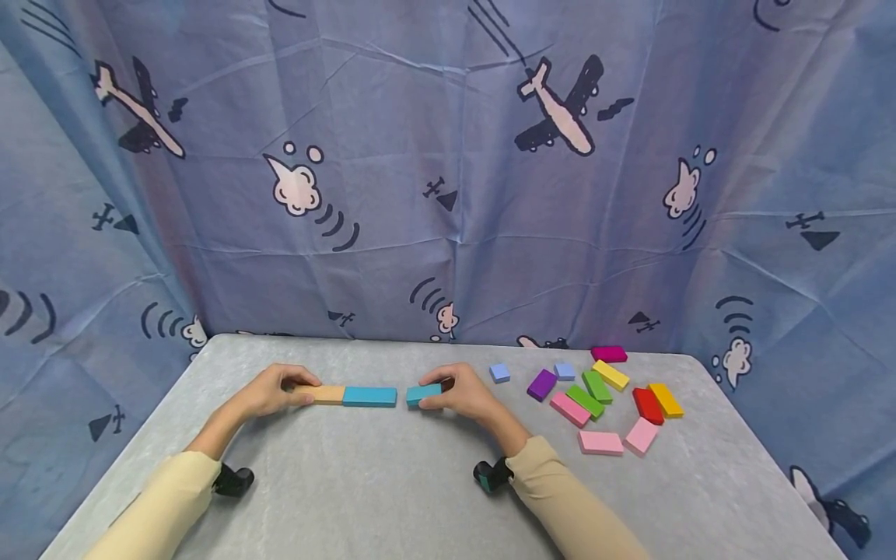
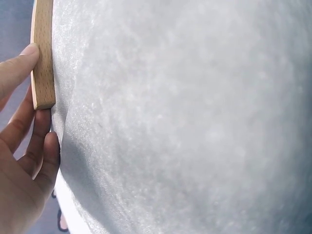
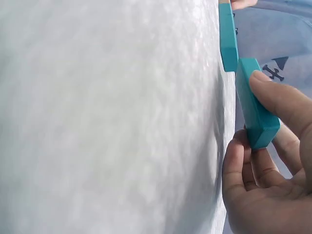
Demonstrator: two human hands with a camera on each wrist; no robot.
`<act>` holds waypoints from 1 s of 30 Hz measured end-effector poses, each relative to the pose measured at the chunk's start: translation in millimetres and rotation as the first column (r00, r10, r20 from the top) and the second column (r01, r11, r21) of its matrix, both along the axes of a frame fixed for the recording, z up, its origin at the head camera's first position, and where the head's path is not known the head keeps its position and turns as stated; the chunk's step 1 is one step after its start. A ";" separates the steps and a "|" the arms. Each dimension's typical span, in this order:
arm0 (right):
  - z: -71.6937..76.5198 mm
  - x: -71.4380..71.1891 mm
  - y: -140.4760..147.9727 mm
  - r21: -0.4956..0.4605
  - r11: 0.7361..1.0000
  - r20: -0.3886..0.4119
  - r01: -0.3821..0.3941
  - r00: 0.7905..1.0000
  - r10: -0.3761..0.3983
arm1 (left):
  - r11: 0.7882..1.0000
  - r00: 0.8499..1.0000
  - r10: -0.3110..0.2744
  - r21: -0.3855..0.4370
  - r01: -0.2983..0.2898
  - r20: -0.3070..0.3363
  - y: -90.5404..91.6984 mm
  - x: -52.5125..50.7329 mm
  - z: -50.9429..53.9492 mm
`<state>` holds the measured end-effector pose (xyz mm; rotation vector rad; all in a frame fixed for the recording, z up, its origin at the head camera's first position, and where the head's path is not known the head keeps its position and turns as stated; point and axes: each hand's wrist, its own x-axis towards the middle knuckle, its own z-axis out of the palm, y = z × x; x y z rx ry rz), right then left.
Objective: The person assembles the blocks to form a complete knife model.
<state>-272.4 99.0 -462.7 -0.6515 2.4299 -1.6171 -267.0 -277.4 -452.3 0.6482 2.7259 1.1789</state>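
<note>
My left hand pinches the left part of a natural wood block lying on the table; its grain shows in the left wrist view. End to end with it, on its right, lies a teal block. A second teal block is in my right hand, between thumb and fingers, a short gap to the right of the first. In the right wrist view this held block looks slightly tilted, its far end near the lying teal block.
Right of my right hand lie several loose blocks, among them a purple block, a red block, a pink block and a small light blue block. A patterned curtain hangs behind the grey table.
</note>
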 end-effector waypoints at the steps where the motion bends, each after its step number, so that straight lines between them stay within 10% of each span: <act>1: -0.3 -0.6 -2.3 0.002 1.000 -0.009 -0.007 1.000 0.007 | 1.000 1.000 -0.002 0.002 0.002 0.001 -0.4 0.0 -0.1; 30: 5.3 -6.7 -25.9 0.149 0.989 -0.021 0.006 1.000 -0.002 | 1.000 1.000 0.000 0.007 0.000 0.019 0.9 1.3 2.5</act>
